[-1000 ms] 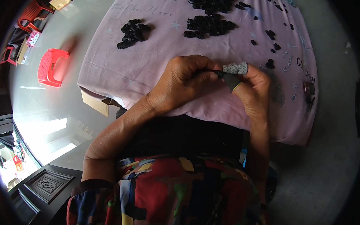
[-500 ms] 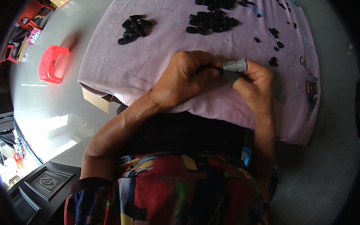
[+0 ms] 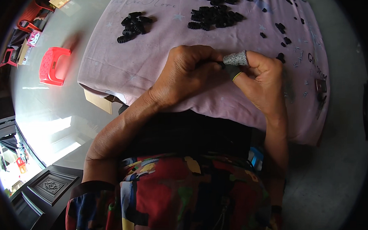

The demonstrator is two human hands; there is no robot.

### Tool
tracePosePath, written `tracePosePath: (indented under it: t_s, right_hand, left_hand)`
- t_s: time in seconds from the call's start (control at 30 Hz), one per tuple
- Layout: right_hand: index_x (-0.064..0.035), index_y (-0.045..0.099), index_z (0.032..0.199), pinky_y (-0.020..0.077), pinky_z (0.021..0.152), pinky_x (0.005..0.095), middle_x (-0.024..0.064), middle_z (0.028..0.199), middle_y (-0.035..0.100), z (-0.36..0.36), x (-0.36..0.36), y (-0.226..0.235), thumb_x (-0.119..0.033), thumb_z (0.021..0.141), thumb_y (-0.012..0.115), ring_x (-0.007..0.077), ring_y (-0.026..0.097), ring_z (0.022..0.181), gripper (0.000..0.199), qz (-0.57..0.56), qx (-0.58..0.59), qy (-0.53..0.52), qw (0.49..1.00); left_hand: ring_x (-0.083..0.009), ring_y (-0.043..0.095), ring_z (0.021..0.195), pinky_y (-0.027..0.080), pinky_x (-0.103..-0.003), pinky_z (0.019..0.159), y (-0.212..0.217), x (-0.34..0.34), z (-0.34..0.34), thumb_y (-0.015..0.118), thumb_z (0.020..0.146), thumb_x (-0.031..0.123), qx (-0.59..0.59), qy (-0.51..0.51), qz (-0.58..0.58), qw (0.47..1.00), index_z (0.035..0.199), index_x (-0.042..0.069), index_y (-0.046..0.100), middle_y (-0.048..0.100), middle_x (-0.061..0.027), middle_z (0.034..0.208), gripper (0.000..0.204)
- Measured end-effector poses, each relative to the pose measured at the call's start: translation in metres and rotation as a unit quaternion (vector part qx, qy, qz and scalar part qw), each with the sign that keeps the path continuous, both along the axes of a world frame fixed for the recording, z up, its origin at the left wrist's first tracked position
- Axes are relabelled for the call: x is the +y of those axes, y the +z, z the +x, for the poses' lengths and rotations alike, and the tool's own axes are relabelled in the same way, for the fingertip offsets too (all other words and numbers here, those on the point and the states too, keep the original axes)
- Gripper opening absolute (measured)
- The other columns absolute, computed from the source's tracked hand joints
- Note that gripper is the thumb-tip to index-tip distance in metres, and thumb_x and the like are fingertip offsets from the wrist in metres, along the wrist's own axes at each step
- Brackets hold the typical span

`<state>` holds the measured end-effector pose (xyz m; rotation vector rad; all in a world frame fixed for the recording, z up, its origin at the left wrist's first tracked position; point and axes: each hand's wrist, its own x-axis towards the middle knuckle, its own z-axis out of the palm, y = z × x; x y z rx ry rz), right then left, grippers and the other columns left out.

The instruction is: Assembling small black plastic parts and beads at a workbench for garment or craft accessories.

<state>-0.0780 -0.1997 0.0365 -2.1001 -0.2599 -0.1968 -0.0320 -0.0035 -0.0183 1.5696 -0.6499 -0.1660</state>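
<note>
Above the pink cloth, my left hand point(image 3: 184, 74) is closed, its thumb and fingers pinching a small black piece point(image 3: 222, 65) that is mostly hidden. Fingertip to fingertip with it, my right hand point(image 3: 262, 80) pinches at the same spot. A grey knitted finger cover point(image 3: 235, 58) sits on its index finger, and a dark cover with a yellow edge point(image 3: 233, 71) on its thumb. Beyond my hands lie a larger heap of black ridged pieces point(image 3: 215, 17) and, to the left, a smaller heap of similar pieces point(image 3: 133, 26).
The pink cloth point(image 3: 121, 64) covers the table. Loose black bits point(image 3: 280, 28) and small silvery pieces point(image 3: 298, 56) are scattered at the right, near a small dark metallic object point(image 3: 320, 86). A red plastic stool point(image 3: 52, 66) stands on the floor at left.
My right hand has shifted slightly right and its wrist has turned a little. My left hand has moved slightly up and left. Both fingertips remain together at the piece.
</note>
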Motion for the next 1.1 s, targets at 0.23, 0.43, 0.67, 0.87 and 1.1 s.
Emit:
tracePosePath:
  t_s: [0.23,0.43,0.67,0.87,1.1]
  right_hand:
    - [0.0015,0.073,0.087,0.0386,0.054,0.0178,-0.0055,0.07,0.065,0.008,-0.017,-0.003,0.004,0.087,0.067,-0.0021,0.051,0.063,0.006,0.118,0.094,0.016,0.988]
    - [0.002,0.074,0.09,0.0389,0.054,0.0176,-0.0061,0.072,0.065,0.007,-0.016,0.001,0.005,0.086,0.066,-0.0017,0.051,0.063,0.009,0.12,0.138,0.028,0.983]
    - [0.0038,0.071,0.083,0.0417,0.055,0.0202,-0.0051,0.073,0.065,0.009,-0.01,0.009,0.006,0.083,0.065,-0.0004,0.053,0.066,0.006,0.079,0.123,0.045,0.988]
    - [0.0042,0.07,0.085,0.044,0.056,0.0221,0.0025,0.068,0.066,0.007,-0.003,0.009,0.005,0.081,0.067,0.0017,0.055,0.065,0.005,-0.023,0.043,0.009,0.999]
    - [0.004,0.068,0.087,0.0467,0.056,0.024,0.0046,0.068,0.066,0.01,0.006,0.006,0.003,0.084,0.068,0.0051,0.058,0.064,0.003,-0.002,-0.057,-0.001,0.998]
  left_hand:
    - [-0.0084,0.066,0.097,0.055,-0.025,0.089,0.01,0.002,0.004,0.07,0.098,0.004,0.117,-0.057,-0.047,0.99,0.117,-0.003,0.071,0.074,-0.0039,0.101,0.02]
    - [-0.0073,0.066,0.096,0.054,-0.024,0.088,0.007,0.006,0.005,0.07,0.099,0.004,0.103,-0.079,-0.022,0.991,0.114,-0.003,0.071,0.074,-0.0034,0.101,0.017]
    - [-0.0063,0.065,0.092,0.055,-0.023,0.085,0.008,0.007,0.006,0.07,0.098,0.003,0.083,-0.07,0.003,0.994,0.11,-0.003,0.072,0.073,-0.0022,0.097,0.014]
    - [-0.0052,0.064,0.083,0.055,-0.023,0.075,0.003,0.003,0.006,0.073,0.095,0.004,0.144,-0.046,-0.059,0.987,0.107,-0.002,0.073,0.072,-0.0011,0.088,0.013]
    - [-0.0063,0.065,0.097,0.054,-0.022,0.089,0.012,0.005,0.008,0.065,0.102,0.006,0.193,-0.065,-0.064,0.977,0.119,-0.001,0.069,0.071,-0.0024,0.105,0.019]
